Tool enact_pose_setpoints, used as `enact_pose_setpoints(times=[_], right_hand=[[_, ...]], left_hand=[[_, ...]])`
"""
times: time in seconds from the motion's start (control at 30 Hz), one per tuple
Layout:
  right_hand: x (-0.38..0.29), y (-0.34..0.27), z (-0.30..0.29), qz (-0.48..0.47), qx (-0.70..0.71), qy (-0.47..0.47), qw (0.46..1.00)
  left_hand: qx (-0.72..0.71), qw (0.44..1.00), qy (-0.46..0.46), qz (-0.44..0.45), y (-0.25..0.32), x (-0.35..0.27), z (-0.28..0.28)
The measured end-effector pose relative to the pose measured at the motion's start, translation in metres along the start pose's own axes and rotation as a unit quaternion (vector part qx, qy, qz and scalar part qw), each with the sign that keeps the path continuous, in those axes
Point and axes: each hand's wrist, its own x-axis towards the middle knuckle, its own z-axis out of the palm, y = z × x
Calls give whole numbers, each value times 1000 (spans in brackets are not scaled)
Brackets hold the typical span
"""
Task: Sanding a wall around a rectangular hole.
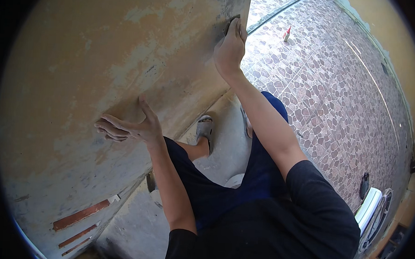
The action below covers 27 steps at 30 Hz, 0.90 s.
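Observation:
A wall with worn, patchy yellowish paint (127,56) fills the left of the view. Near its right edge, my right hand (230,54) grips a small dark flat block or pad (230,24), pressed to the wall beside a dark grey smudge. The pad's material cannot be told. Lower and to the left, my left hand (131,128) is spread against the wall with its fingers apart and holds nothing. My sandalled foot (204,129) stands on the grey ledge below the wall.
Stone-patterned floor tiles (320,86) lie lower at the right, with a small red-capped bottle (286,34) standing on them. A white appliance casing (369,207) and coiled tubing (380,220) are at the lower right. Slots (80,215) cut the wall at lower left.

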Motion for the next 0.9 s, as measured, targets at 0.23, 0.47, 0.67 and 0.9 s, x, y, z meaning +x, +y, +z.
enact_pose_setpoints(times=[0.23,0.47,0.67,0.9], right_hand=[[-38,-16,8,-123,-42,12,991],[-43,-22,10,-46,-9,-11,999],[-8,13,8,58,-26,-15,998],[-12,-19,-6,24,41,-38,998]], left_hand=[[-124,991,-12,-56,0,2,0],[-14,1000,-9,0,-2,9,-6],[-24,999,-29,-27,18,3,-2],[-43,999,5,-21,-8,-3,-4]])
